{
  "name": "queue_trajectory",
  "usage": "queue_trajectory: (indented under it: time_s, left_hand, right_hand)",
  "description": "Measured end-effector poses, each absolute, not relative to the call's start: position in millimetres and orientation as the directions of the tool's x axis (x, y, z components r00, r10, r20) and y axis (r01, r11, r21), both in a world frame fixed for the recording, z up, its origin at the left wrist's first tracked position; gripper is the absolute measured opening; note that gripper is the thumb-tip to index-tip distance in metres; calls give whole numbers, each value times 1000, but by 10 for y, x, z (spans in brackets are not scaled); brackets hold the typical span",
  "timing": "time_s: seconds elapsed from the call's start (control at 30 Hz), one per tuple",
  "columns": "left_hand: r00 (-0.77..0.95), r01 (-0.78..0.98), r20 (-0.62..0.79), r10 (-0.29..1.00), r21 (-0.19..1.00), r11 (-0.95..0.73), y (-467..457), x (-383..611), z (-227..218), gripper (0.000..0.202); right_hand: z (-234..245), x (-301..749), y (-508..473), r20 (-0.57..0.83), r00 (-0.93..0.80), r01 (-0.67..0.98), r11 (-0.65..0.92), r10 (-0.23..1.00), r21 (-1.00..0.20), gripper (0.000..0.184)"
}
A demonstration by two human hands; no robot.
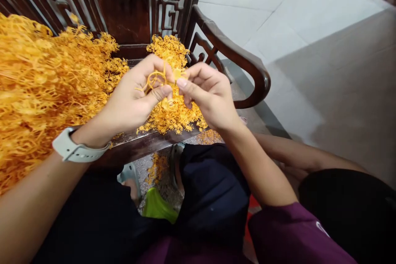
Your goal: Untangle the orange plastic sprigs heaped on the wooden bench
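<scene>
My left hand, with a pale watch strap on its wrist, is closed around a thin, curly yellow-orange strand piece, which looks like plastic. Fingertips of my right hand pinch a small flat yellow-orange piece close beside it. Whether the two pieces are joined cannot be made out. Directly below both hands, a small pile of similar curly orange pieces lies on a dark wooden bench.
A much larger heap of orange pieces covers the left of the bench. The curved armrest rises at the right. Scattered orange bits and a green plastic object are on the floor. Another person's arm shows at right.
</scene>
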State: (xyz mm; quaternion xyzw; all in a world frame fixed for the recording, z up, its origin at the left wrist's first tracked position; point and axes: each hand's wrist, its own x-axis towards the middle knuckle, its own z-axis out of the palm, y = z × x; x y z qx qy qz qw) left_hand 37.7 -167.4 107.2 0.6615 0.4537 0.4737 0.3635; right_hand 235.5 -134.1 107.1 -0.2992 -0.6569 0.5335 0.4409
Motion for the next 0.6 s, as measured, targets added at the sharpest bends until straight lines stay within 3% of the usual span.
queue_trajectory:
  time_s: [0.1, 0.23, 0.47, 0.6]
  left_hand:
    - [128, 210, 286, 950, 928, -308, -1681, 408, 1048, 29]
    - [143, 214, 292, 946, 924, -317, -1734, 455, 1042, 34]
    - [6, 314, 314, 949, 901, -300, -1740, 509, 1119, 11]
    - [47, 333, 265, 963, 905, -265, -1678, 471, 1078, 21]
  right_hand:
    - [1085, 2369, -1348, 231, -388, -71, 221, 892, -973, 35]
    - [1107, 2348, -1400, 214, -418, -94, 193, 883, -977, 31]
    - [1076, 2216, -1519, 358, -161, -132, 339, 920, -931, 25]
    - [1023, 2265, -1456, 447, -81, -140, 434, 891, -890, 21]
